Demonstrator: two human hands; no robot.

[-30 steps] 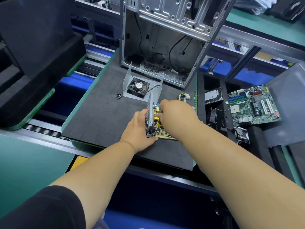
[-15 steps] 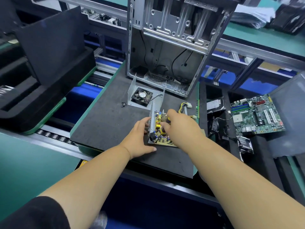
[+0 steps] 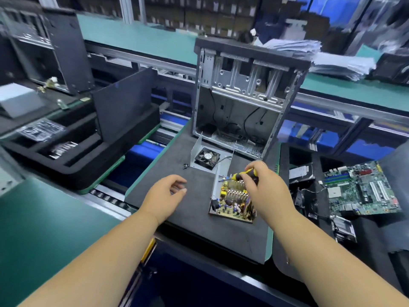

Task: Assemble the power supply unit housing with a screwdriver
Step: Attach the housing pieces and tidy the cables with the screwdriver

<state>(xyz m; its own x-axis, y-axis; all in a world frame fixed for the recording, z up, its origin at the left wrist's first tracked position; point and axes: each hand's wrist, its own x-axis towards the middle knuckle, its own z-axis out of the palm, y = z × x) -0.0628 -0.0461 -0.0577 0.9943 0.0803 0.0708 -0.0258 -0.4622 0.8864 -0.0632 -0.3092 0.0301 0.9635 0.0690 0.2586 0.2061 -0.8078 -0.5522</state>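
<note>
Gripping the screwdriver [image 3: 246,174] in my right hand [image 3: 264,191], I work the PSU [image 3: 232,200]; left hand [image 3: 164,193] hovers loosely curled, empty. Next: fetch the screws [image 3: 185,166], I judge.

Electronics assembly line: roller conveyor [image 3: 106,197], open computer case [image 3: 247,103], motherboard [image 3: 363,189].

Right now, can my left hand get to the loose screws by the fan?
Probably yes: the left hand hovers empty over the mat, with nothing between it and the screws.
</note>
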